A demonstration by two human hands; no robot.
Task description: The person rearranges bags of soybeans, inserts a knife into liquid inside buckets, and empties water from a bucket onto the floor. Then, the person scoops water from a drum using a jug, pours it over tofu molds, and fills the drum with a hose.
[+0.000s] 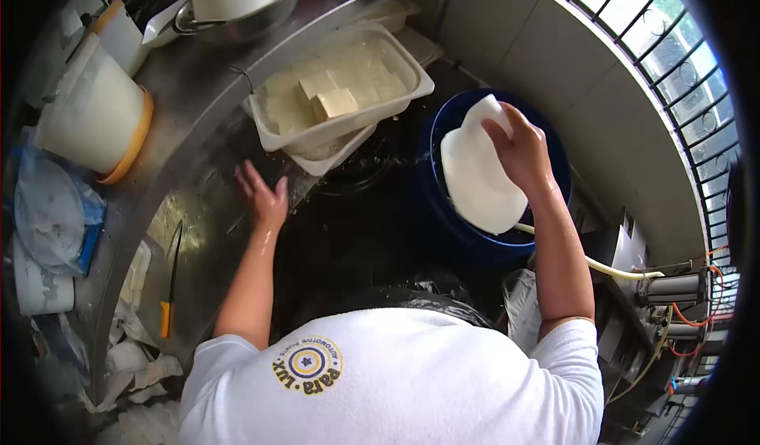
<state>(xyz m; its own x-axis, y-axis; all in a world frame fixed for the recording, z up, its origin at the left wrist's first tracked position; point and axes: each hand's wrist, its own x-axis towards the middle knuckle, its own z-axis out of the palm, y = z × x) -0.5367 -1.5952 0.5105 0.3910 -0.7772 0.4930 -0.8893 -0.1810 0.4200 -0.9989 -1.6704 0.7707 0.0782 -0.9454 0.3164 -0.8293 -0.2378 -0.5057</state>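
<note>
My right hand (521, 150) grips the top edge of a smooth, white, flat piece with a curved outline (479, 180); I cannot tell what it is. It is held tilted over the mouth of a large blue barrel (437, 140). My left hand (261, 197) is empty, fingers apart, near the edge of the steel counter (218, 172). Beyond it sits a white rectangular tub (340, 125) with several pale blocks (336, 103) in cloudy liquid. Part of another white container (332, 158) shows underneath the tub.
A knife (166, 306) with an orange handle lies on the left. White buckets (99, 108) and a clear plastic bag (54, 215) stand along the counter. A pale hose (613, 271) runs to the barrel. Metal cylinders (673, 289) are at right, below a barred window (673, 41).
</note>
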